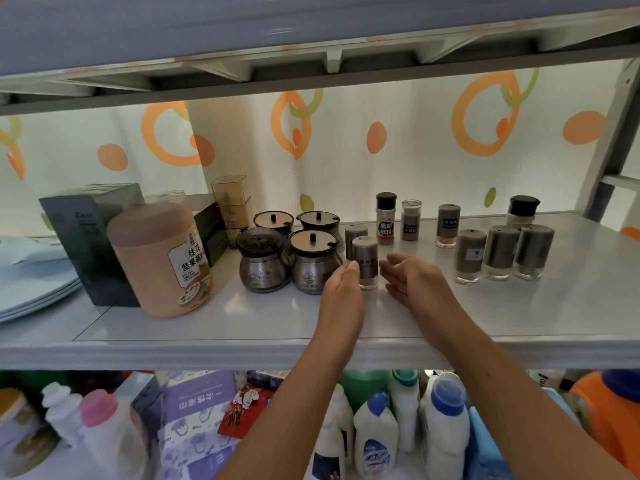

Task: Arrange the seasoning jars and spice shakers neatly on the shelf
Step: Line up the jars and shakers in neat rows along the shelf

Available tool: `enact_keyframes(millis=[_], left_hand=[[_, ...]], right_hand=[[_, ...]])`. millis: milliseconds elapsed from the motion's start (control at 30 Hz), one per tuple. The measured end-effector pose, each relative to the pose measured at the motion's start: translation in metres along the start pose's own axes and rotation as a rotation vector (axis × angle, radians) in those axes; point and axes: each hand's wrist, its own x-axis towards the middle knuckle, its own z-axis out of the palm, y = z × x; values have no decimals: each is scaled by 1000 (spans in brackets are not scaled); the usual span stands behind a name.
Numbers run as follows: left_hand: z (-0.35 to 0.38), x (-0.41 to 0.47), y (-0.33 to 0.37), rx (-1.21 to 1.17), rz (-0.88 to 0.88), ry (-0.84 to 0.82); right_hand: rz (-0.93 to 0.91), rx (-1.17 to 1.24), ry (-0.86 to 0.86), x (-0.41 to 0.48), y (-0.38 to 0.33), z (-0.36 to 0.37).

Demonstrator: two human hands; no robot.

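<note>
Several steel seasoning jars [313, 263] with lids stand in a block at the middle of the white shelf [242, 327]. A grey spice shaker [364, 259] stands upright just right of them, a second one [355, 233] behind it. My left hand [341, 289] touches the front shaker's left side; my right hand [412, 282] hovers open a little to its right, apart from it. Three grey shakers [502, 252] stand in a row farther right. A black-capped pepper bottle [385, 218], a small clear-capped jar [411, 220] and another shaker [447, 225] stand behind.
A large peach canister [161, 261], dark boxes [88, 237] and stacked plates [31, 282] fill the shelf's left. A black-capped jar [521, 211] sits at the back right. Another shelf hangs low overhead. Cleaning bottles [443, 424] crowd the lower shelf.
</note>
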Motion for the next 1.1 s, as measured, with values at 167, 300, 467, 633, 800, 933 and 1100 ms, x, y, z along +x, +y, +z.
enact_keyframes(millis=[167,300,467,633,800,933,1100], left_hand=[[-7,0,-5,-122,-43,8],[-5,1,-10,-127,-13,9],[-6,0,-11,-131,29,11],[-7,-3,-12,-103,45,15],[-8,-4,-17,-48,88,-7],[-9,-2,-17,-55,85,-13],[-9,-4,-14,-48,77,-21]], right_hand=[[16,161,108,0,0,-8],[47,144,43,0,1,-7],[24,33,-73,0,0,-7],[-4,-21,-106,-1,1,-6],[-5,16,-88,-3,3,-7],[3,-18,-111,-1,4,-6],[11,-17,-124,2,5,-7]])
